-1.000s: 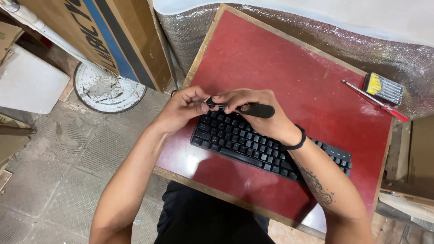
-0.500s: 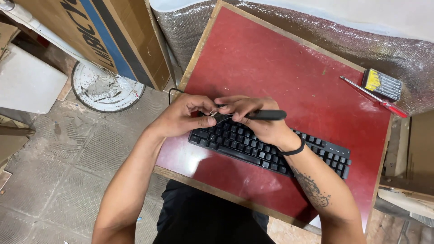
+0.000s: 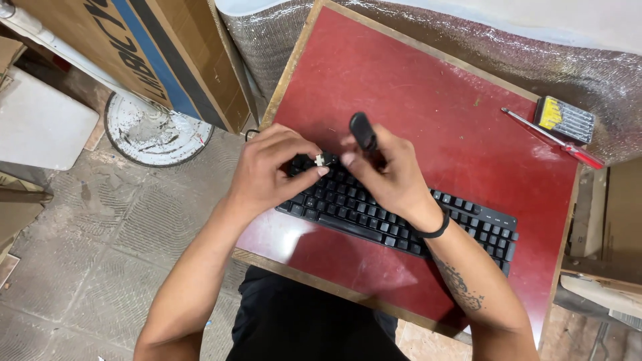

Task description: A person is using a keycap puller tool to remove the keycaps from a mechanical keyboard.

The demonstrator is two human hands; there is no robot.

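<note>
- The black keyboard (image 3: 401, 217) lies slanted across the near half of the red counter (image 3: 428, 87); every place below is told from it.
- The left hand (image 3: 271, 170) hovers over the keyboard's left end, thumb and forefinger pinched on a small pale keycap-like piece (image 3: 320, 160) just above the top-left keys.
- The right hand (image 3: 391, 174) sits over the keyboard's upper edge, just right of that small piece, its fingertips almost meeting the left hand's.
- The right hand is closed around a black-handled tool (image 3: 363, 130); the handle sticks up behind the keyboard's far edge, and the working end is hidden by the fingers.
- A black wristband (image 3: 435, 230) circles the right wrist above the keyboard's middle.
- Well beyond the keyboard's right end, at the counter's far right edge, lie a red-handled screwdriver (image 3: 555, 139) and, just beside it, a yellow-and-grey bit case (image 3: 565, 119).
- A cardboard box (image 3: 154, 53) stands on the floor, far left of the keyboard.
</note>
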